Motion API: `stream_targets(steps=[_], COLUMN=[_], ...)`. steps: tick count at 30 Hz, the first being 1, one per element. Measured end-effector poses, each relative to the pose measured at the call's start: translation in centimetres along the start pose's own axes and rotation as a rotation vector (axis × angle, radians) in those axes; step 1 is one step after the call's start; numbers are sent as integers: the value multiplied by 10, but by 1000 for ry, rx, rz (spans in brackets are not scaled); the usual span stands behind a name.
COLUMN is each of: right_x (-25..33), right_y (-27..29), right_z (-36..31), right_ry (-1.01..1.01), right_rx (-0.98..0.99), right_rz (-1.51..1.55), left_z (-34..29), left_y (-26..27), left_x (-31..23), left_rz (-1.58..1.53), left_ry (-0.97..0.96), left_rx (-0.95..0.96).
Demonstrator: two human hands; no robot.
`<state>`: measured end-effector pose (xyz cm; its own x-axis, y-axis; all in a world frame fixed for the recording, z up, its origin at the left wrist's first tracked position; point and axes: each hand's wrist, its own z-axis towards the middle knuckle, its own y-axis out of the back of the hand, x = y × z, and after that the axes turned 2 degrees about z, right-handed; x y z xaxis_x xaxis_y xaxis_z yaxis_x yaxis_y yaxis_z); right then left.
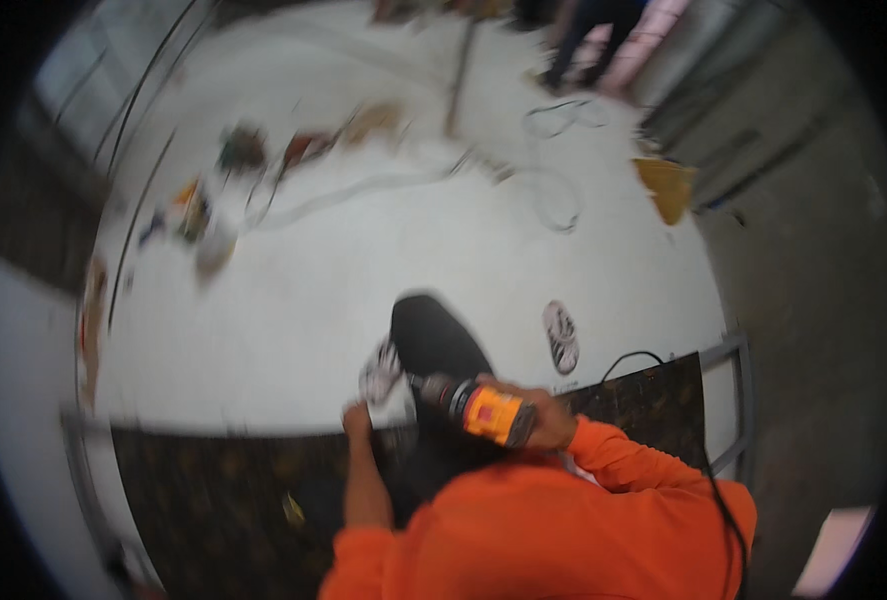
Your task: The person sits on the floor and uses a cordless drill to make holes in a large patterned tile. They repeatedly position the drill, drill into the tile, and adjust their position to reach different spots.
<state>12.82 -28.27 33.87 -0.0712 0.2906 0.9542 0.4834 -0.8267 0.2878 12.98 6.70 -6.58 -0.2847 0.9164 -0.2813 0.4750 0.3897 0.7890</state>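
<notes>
My right hand [548, 420] is wrapped round an orange and black power drill [491, 412] in front of my body. The drill lies on its side over my dark trouser leg [433, 340], its nose toward the left. Beside that leg, my left hand [357, 419] is closed at the front edge of a dark, mottled board [223, 500]. Whatever its curled fingers hold, if anything, is too blurred to make out. A black cable [725, 510] runs down past my right sleeve.
A grey metal frame [743, 400] borders the board. Two patterned shoes, one of them a light shoe [560, 338], rest on the white floor [313, 330]. Farther off lie blurred bundles [243, 148], a loose cable [563, 120] and a yellow container [666, 190]. Another person's legs [588, 45] stand at the back.
</notes>
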Motion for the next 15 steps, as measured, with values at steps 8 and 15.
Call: stream_targets(steps=[8, 15], right_x=[-25, -53], right_y=[-16, -23], right_z=[15, -7], right_ry=[106, -71], right_rx=[325, 361], right_rz=[-227, -267], left_z=[-27, -33], left_y=[-6, 33], left_x=[26, -6], left_rz=[-551, -849], left_ry=[414, 247], left_rx=[-72, -192])
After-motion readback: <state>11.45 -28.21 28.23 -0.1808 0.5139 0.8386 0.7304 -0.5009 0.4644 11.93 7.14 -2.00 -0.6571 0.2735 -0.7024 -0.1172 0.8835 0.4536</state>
